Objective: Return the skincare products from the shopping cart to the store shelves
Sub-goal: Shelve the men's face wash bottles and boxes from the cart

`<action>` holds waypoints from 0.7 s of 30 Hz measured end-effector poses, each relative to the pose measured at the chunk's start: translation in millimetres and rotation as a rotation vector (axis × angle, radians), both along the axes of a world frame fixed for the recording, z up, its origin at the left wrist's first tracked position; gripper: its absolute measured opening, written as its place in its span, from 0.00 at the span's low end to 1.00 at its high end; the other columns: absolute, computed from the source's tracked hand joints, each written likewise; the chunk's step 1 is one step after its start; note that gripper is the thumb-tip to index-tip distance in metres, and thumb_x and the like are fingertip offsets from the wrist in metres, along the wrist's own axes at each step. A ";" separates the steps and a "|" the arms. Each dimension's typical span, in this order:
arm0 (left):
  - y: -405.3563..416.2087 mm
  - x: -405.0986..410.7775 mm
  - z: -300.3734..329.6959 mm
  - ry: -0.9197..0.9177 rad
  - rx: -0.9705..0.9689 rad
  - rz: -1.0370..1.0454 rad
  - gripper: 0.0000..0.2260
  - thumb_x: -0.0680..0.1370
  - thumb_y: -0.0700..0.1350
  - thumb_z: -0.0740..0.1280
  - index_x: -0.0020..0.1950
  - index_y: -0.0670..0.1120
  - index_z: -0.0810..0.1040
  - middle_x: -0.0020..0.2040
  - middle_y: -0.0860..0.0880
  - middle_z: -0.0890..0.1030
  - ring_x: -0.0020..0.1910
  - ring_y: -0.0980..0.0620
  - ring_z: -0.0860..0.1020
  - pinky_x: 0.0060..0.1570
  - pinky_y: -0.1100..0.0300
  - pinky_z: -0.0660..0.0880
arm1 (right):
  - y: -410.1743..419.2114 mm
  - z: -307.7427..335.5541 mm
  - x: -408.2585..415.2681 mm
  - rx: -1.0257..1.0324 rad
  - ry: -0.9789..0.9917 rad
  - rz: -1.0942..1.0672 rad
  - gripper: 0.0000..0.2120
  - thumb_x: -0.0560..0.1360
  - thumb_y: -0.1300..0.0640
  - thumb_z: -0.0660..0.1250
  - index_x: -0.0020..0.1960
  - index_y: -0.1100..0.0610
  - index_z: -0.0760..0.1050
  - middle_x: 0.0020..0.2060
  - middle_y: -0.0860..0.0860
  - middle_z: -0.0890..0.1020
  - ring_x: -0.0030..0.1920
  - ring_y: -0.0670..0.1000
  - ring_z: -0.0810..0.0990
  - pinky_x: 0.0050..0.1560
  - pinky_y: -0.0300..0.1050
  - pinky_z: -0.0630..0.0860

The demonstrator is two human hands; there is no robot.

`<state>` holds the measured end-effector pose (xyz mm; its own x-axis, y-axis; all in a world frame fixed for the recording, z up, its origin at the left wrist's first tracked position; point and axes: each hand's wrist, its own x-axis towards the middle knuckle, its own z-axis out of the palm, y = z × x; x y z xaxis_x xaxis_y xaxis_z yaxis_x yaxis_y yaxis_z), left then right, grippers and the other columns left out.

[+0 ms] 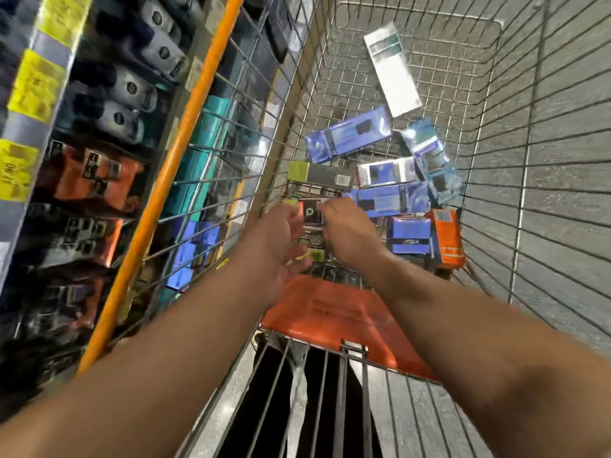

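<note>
Several shelves (99, 153) run down the left edge, blurred: yellow price tags (36, 84), dark tubes (132, 90), orange-and-black packs (96, 180) lower down. Just right of them, the cart's orange rail (185, 133) slants from top to bottom, wire side panel beside it; teal and blue boxes show through the wires.

Left hand (277, 239) reaches into the cart (529, 160), palm turned inward, fingers loosely curled against the near side of a black box (310, 216). Whether that grip is truly closed on the box cannot be told; blur and the fingers hide the contact.

Right hand (347, 233) sits over the same black box, back of hand up, fingertips pinching its upper edge.

Behind the hands, a black box with a green end (317, 175) lies on the cart floor. Farther right, blue boxes (393, 198) lie jumbled and overlapping. A white box (391, 69) lies alone toward the far end. An orange box (448, 239) sits by the right wall, touching a blue one.

Near edge: orange child-seat flap (344, 315), folded down below the forearms.
</note>
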<state>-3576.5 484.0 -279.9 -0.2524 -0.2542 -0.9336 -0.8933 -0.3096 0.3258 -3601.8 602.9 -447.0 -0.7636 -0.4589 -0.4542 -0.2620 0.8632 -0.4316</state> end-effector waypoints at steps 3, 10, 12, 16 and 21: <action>-0.6 -0.5 -6.8 -0.011 -0.021 0.038 0.10 0.82 0.51 0.63 0.47 0.49 0.79 0.47 0.51 0.79 0.46 0.48 0.73 0.50 0.51 0.75 | -5.6 -17.0 -1.6 0.064 0.085 0.034 0.31 0.72 0.68 0.69 0.75 0.69 0.68 0.71 0.69 0.72 0.71 0.70 0.71 0.71 0.66 0.68; -0.9 3.0 -15.4 -0.072 -0.012 0.029 0.09 0.83 0.50 0.62 0.47 0.50 0.78 0.46 0.53 0.79 0.47 0.48 0.73 0.45 0.55 0.73 | -29.2 -20.8 -8.4 0.258 0.038 -0.010 0.32 0.80 0.59 0.61 0.81 0.62 0.55 0.73 0.61 0.68 0.75 0.62 0.63 0.71 0.63 0.62; -2.1 3.7 -14.2 -0.078 -0.007 0.026 0.09 0.83 0.50 0.62 0.47 0.50 0.79 0.48 0.51 0.80 0.48 0.48 0.74 0.43 0.55 0.73 | -34.0 -24.9 -9.9 0.301 0.061 -0.016 0.27 0.79 0.54 0.65 0.76 0.61 0.65 0.67 0.60 0.73 0.69 0.62 0.68 0.69 0.62 0.65; -4.0 4.2 -12.8 -0.080 0.002 0.010 0.09 0.83 0.50 0.63 0.51 0.48 0.80 0.55 0.49 0.81 0.50 0.46 0.75 0.45 0.54 0.74 | -35.3 -25.4 -12.2 0.311 0.010 -0.032 0.22 0.78 0.54 0.68 0.68 0.59 0.68 0.65 0.60 0.74 0.67 0.63 0.67 0.68 0.62 0.63; -1.3 3.6 -11.4 -0.069 0.017 -0.027 0.10 0.84 0.50 0.62 0.55 0.48 0.80 0.61 0.48 0.81 0.52 0.46 0.75 0.52 0.52 0.75 | -26.2 -22.5 -22.2 0.274 0.016 -0.025 0.25 0.79 0.52 0.69 0.72 0.57 0.66 0.68 0.60 0.74 0.71 0.63 0.66 0.70 0.62 0.62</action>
<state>-3572.9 482.7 -291.4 -0.1942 -0.2326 -0.9530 -0.9215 -0.2898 0.2585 -3624.0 576.7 -469.5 -0.7814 -0.3012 -0.5464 -0.2438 0.9535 -0.1770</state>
